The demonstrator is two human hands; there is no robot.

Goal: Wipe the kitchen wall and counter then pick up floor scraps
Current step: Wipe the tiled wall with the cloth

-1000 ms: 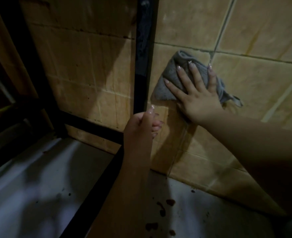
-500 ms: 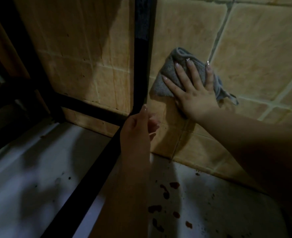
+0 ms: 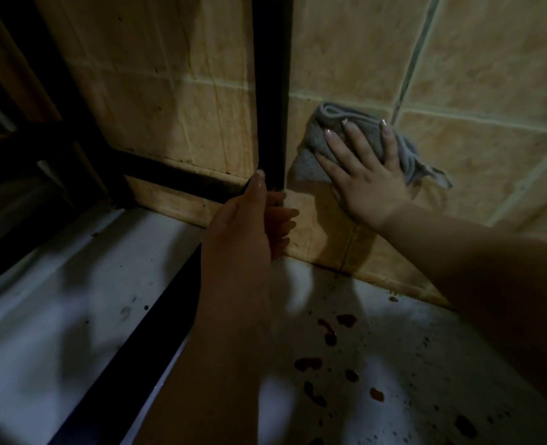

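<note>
A grey cloth (image 3: 355,139) lies bunched flat against the tan tiled wall (image 3: 477,72), low down, just right of a black upright post (image 3: 270,91) and a little above where the wall meets the counter (image 3: 394,364). The right hand (image 3: 366,175) presses it to the tiles with straight, spread fingers (image 3: 336,146) (nothing curled, the palm laid over the cloth's lower half), and a loose corner of fabric sticks out to the right of the hand. The left hand (image 3: 249,229) is at the foot of the post, thumb up along its front and the fingers curled behind it, so it appears to hold the post. A black crossbar (image 3: 182,176) runs left from the post along the wall. Below, the pale counter carries dark reddish spots (image 3: 330,335) and fine specks, scattered right of the left forearm. The scene is dim, with soft shadows across the counter.
</note>
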